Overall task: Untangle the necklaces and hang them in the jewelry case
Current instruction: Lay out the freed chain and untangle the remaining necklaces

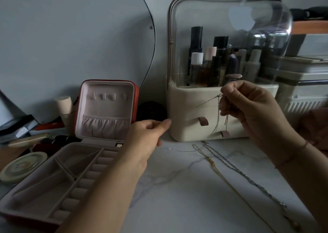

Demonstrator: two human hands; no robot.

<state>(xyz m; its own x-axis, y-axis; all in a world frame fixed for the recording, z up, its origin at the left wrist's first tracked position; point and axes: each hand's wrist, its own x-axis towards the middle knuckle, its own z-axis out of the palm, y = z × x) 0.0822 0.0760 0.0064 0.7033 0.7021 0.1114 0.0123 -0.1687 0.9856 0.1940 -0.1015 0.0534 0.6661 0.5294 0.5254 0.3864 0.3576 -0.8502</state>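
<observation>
My right hand point(248, 108) pinches a knot of thin tangled necklaces point(218, 97) held up in the air, with loops of chain hanging down below it. My left hand point(150, 133) pinches one fine strand and holds it stretched out to the left from the knot. On the marble table lie a gold chain point(215, 168) and a silver chain point(248, 176), running toward the near right. The red jewelry case point(136, 97) stands open at the left, its pink lid upright with a row of small hooks point(108, 96) and an elastic pocket.
A cream cosmetics organizer point(188, 108) with a clear dome and bottles stands behind my hands. A round tin point(23, 167), lipsticks and a compact clutter the left edge. A mirror leans on the wall. Stacked boxes point(305, 83) sit at the right.
</observation>
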